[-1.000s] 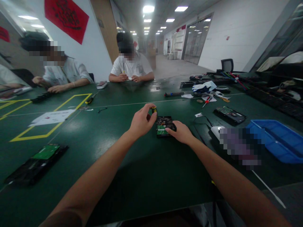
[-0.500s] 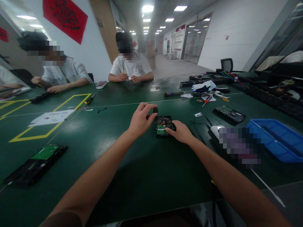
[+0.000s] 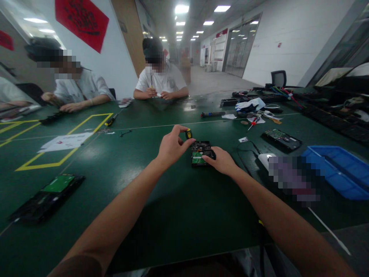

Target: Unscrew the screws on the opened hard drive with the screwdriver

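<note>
1. The bench (image 3: 178,215) carries the hard drive (image 3: 200,152) flat, between both hands.
2. The hard drive is judged dense and rigid, its board side fragile; hold it by the edges. The right hand (image 3: 221,161) clasps its near edge.
3. The screwdriver (image 3: 188,134) is probably light; the left hand (image 3: 172,148) pinches its handle, upright above the drive.

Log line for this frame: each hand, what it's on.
left hand: pinching screwdriver handle, upright over hard drive | right hand: resting on hard drive | surface: green table
</note>
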A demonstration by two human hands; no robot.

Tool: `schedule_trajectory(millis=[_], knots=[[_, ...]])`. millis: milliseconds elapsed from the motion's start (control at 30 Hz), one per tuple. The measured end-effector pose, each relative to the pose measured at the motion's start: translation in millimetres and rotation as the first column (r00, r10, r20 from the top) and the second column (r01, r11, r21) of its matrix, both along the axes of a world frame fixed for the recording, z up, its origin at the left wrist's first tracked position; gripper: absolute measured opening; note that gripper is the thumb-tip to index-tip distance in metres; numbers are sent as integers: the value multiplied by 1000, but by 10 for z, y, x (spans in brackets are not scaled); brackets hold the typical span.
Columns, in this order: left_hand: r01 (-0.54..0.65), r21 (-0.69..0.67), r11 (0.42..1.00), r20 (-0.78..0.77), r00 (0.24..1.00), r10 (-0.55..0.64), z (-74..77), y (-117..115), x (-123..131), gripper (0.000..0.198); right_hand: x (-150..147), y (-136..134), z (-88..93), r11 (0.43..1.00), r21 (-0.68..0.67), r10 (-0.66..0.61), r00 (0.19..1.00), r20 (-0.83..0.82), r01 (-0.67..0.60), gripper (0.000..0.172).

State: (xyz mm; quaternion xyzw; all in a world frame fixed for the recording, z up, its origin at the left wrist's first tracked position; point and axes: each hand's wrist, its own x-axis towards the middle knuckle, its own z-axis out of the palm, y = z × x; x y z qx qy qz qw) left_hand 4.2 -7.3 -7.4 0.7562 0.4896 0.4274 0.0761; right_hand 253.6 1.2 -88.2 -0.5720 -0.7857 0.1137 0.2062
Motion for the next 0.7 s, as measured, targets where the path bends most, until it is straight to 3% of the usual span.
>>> schedule_trajectory(millis=[133,367,567,700], knots=[[14,-33,999,91,996,-11,-3,2,8,39,-2,4,0,1000,-1,-4,1000,10,4,53],[280,-174,944,333,919,-211,4,13,20,33,5,-2,1,1000,-12,3,1000,-6,-3,55],[130,-1,992,200,972,-127,3,33,5,33,12,-6,10,1000,-19,9,1000,-14,-9,55],[104,97,990,61,992,-110,18,29,-18,28,6,-14,17,1000,-13,1,1000,-12,-1,53]])
